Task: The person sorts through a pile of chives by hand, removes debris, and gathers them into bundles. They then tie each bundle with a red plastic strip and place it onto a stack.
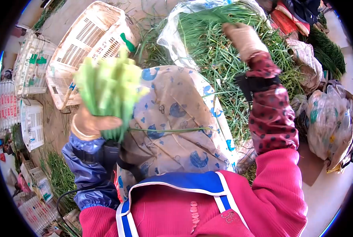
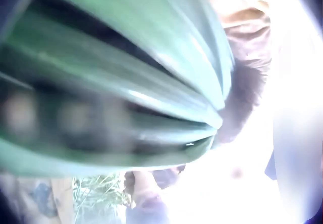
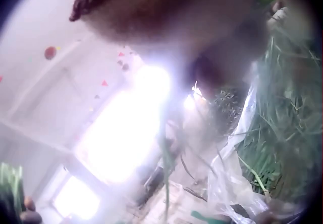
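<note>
In the head view my left hand [image 1: 91, 120] grips a thick bunch of chives [image 1: 109, 85], raised upright with its pale ends up and blurred. Its broad green leaves [image 2: 116, 72] fill much of the left wrist view. My right hand [image 1: 241, 37] is over the big pile of loose chives [image 1: 223, 67] and holds a few blurred green blades [image 1: 214, 16] that point left. In the right wrist view a thin green strand [image 3: 166, 171] hangs below this hand, whose fingers are dark and mostly hidden.
A patterned cloth [image 1: 176, 118] covers the lap, with one long blade [image 1: 172, 129] lying across it. Clear plastic sheeting [image 1: 171, 35] edges the pile. White plastic crates [image 1: 60, 67] stand at left. A stuffed plastic bag [image 1: 328, 122] sits at right.
</note>
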A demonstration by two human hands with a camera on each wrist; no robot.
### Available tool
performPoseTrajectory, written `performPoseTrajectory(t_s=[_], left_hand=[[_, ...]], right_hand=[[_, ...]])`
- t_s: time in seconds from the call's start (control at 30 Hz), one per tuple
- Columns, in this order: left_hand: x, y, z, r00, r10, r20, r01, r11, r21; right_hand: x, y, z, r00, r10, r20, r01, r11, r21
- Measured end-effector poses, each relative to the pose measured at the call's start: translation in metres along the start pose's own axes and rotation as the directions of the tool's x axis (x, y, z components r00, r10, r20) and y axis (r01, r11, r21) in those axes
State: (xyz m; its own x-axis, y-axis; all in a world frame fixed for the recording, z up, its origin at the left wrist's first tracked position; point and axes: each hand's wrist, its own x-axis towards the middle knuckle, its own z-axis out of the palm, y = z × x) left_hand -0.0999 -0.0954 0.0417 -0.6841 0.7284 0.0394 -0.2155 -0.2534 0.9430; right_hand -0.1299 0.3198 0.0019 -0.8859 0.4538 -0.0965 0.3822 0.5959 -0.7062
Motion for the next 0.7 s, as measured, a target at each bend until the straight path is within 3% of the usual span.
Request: performPoseTrajectory(t_s=[0.07,0.1,0.2,0.27,0.33,0.37,0.4,0.47,0.5,0.6,0.67,0.7], left_hand=[[-0.005,0.02,-0.017,0.994,0.096,0.046,-0.098,0.994,0.048],[-0.011,0.028,-0.02,0.987,0.16,0.009,-0.161,0.986,0.053],[-0.039,0.058,-0.039,0.946,0.281,-0.162,-0.265,0.958,0.112],[-0.056,0.089,-0.042,0.911,0.333,-0.243,-0.285,0.934,0.214],[-0.068,0.125,-0.034,0.895,0.345,-0.282,-0.256,0.916,0.309],[-0.074,0.136,-0.028,0.902,0.322,-0.287,-0.22,0.916,0.335],[-0.078,0.139,-0.023,0.922,0.257,-0.288,-0.157,0.931,0.328],[-0.081,0.139,-0.008,0.938,0.158,-0.307,-0.044,0.936,0.349],[-0.078,0.133,0.0,0.936,0.125,-0.329,0.007,0.928,0.373],[-0.07,0.101,0.012,0.906,-0.272,-0.323,0.361,0.896,0.258],[-0.053,0.062,0.015,0.908,-0.274,-0.315,0.374,0.87,0.321],[-0.043,0.05,0.014,0.899,-0.332,-0.284,0.409,0.87,0.277]], right_hand=[[-0.006,0.006,-0.02,0.992,0.112,0.064,-0.128,0.902,0.412],[-0.018,-0.002,-0.031,0.985,0.103,0.139,-0.158,0.865,0.477],[-0.047,-0.029,-0.01,1.0,0.0,0.031,-0.017,0.843,0.538],[-0.075,-0.049,0.016,0.99,-0.079,0.114,0.017,0.885,0.466],[-0.119,-0.075,0.022,0.914,-0.215,0.343,0.217,0.976,0.032],[-0.13,-0.074,0.038,0.861,-0.236,0.451,0.343,0.924,-0.171],[-0.141,-0.07,0.051,0.823,-0.23,0.519,0.403,0.881,-0.248],[-0.147,-0.03,0.076,0.693,-0.41,0.594,0.614,0.767,-0.187],[-0.147,-0.025,0.073,0.675,-0.469,0.569,0.633,0.765,-0.121],[-0.146,-0.022,0.053,0.62,-0.582,0.526,0.639,0.764,0.091],[-0.155,-0.003,0.054,0.793,-0.451,0.41,0.512,0.858,-0.046],[-0.148,0.007,0.048,0.803,-0.362,0.474,0.436,0.898,-0.053]])
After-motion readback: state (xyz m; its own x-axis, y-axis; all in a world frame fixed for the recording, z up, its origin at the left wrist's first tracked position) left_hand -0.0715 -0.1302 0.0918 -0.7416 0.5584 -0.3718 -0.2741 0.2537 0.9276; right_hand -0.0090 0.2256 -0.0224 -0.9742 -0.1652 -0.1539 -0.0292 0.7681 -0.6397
